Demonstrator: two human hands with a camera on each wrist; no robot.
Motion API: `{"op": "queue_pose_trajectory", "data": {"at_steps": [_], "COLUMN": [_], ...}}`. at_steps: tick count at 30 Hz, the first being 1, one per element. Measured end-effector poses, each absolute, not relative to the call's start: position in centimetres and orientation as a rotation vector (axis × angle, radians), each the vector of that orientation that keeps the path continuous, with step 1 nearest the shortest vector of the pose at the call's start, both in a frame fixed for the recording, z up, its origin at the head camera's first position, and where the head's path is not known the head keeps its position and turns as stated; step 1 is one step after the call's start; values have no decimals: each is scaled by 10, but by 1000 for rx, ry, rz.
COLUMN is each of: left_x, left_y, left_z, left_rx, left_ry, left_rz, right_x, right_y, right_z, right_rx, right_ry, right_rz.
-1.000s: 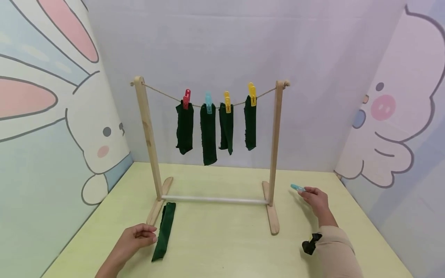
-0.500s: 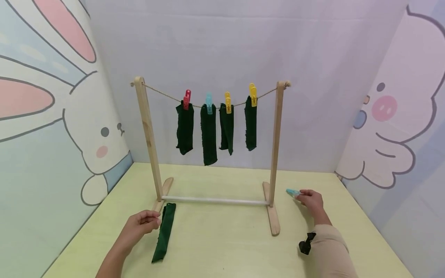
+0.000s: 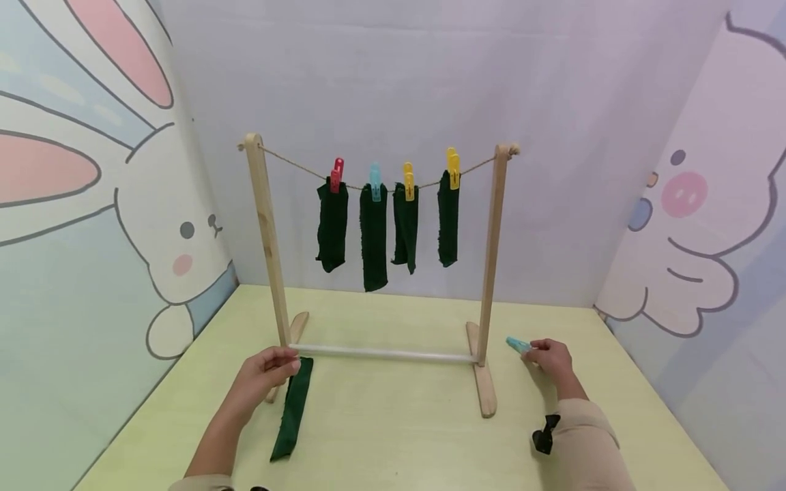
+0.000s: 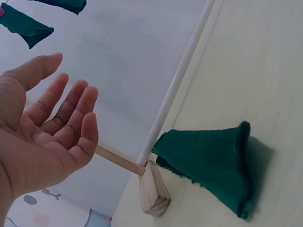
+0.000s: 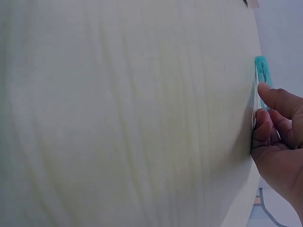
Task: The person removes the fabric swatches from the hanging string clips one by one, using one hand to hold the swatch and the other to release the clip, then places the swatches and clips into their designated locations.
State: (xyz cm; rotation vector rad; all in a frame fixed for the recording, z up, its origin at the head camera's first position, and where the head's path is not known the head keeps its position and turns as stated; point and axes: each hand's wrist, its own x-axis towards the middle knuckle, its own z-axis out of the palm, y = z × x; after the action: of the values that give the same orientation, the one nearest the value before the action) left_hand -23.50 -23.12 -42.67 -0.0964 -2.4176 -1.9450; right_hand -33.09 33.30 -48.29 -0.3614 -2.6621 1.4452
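Since the cord (image 3: 293, 164) of the wooden rack (image 3: 265, 232) is tied off at both posts, it can bear four hanging strips (image 3: 373, 239) of dark green cloth, each pinned near its top by one of the upper clips (image 3: 409, 181), I judge to keep it from slipping off. A loose strip (image 3: 293, 412) lies on the worktop (image 3: 393, 423) just inside the rack's left foot (image 3: 299, 326), one end near the rack's white bar (image 3: 383, 353), the other toward me; that probably keeps it within easy reach of my left hand (image 3: 267, 378). Those fingers are relaxed and hold nothing, with a gap between them and the cloth in the left wrist view. To the right of the rack, my right hand (image 3: 552, 361) pinches a blue clip (image 3: 518, 344) between thumb and fingers, its other end pointing toward the rack, presumably to leave that end free. My grip covers the near end, so I cannot tell whether the clip is squeezed apart, nor whether it touches the worktop. My left hand hides part of the rack's left foot, and the left wrist view cuts off the hanging strips at its edge.
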Motion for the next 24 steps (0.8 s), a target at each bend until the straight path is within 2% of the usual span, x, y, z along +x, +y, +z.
{"op": "queue_pose_trajectory", "data": {"at_steps": [11,24], "left_x": [-246,-263], "left_y": [-225,-216], "left_z": [-410,-393], "left_rx": [-166,-237], "left_ry": [-2363,-2209], "left_rz": [-1922,-1962], "right_x": [-324,-318], "right_y": [345,316], "right_z": [-483,-433], "right_rx": [-215,91], "right_ry": [-2669,-2624], "right_rz": [1548,1453]}}
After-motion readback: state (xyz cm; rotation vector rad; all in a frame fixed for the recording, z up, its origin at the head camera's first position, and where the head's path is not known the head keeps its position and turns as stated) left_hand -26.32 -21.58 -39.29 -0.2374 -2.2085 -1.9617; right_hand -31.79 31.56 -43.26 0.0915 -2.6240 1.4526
